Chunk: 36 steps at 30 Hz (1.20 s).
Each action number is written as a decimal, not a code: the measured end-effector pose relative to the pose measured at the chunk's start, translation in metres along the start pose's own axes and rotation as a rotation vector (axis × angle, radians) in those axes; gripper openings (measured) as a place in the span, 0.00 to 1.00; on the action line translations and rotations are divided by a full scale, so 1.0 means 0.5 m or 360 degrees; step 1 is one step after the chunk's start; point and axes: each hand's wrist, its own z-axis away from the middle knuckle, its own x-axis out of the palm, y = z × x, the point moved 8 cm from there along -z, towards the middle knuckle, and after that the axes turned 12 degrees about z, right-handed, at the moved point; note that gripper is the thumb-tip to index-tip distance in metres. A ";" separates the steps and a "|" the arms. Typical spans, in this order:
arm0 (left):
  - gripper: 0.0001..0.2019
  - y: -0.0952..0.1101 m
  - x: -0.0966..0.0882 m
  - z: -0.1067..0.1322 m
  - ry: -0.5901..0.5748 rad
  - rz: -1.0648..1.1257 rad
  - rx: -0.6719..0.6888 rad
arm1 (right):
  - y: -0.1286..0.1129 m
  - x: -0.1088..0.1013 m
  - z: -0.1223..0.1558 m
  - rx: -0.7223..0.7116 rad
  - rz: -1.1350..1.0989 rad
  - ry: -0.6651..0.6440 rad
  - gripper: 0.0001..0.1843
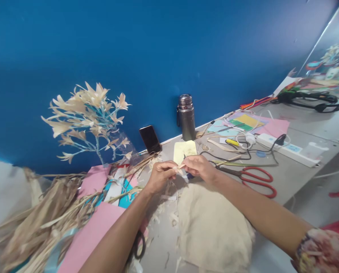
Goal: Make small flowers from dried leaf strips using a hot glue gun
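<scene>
One narrow, pale straw-coloured husk strip (pixel 180 168) sits at frame centre, above a cream fibre sheet (pixel 212 227). Left hand (pixel 160 176): fingers closed, pinching the strip's left end. Right hand (pixel 199 167): fingers closed, pinching its right end. Red-handled scissors (pixel 255 176) lie right of centre.

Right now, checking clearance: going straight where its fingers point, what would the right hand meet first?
The right hand would probably meet the left hand, just across the pale strip both pinch.

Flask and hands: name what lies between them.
Head view: a yellow paper sheet lies between the flask and the left hand and right hand pinching a pale strip.
</scene>
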 end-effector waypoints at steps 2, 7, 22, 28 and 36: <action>0.10 0.001 0.005 0.000 -0.0056 -0.0023 0.0021 | 0.000 0.002 0.000 0.0007 0.0038 -0.0021 0.24; 0.10 -0.001 0.004 0.000 -0.0106 -0.0051 0.0029 | 0.006 -0.002 0.003 0.0146 0.0101 0.0081 0.15; 0.15 -0.038 -0.023 0.003 0.0123 0.0268 -0.0236 | 0.000 -0.054 -0.007 0.0074 -0.0370 0.0353 0.16; 0.17 -0.051 -0.020 0.006 0.0058 0.0230 -0.0325 | 0.002 -0.028 -0.002 0.0128 -0.0132 0.0179 0.19; 0.13 -0.051 0.007 0.012 -0.0154 0.0071 -0.0384 | -0.004 0.006 0.008 0.0054 0.0138 -0.0046 0.18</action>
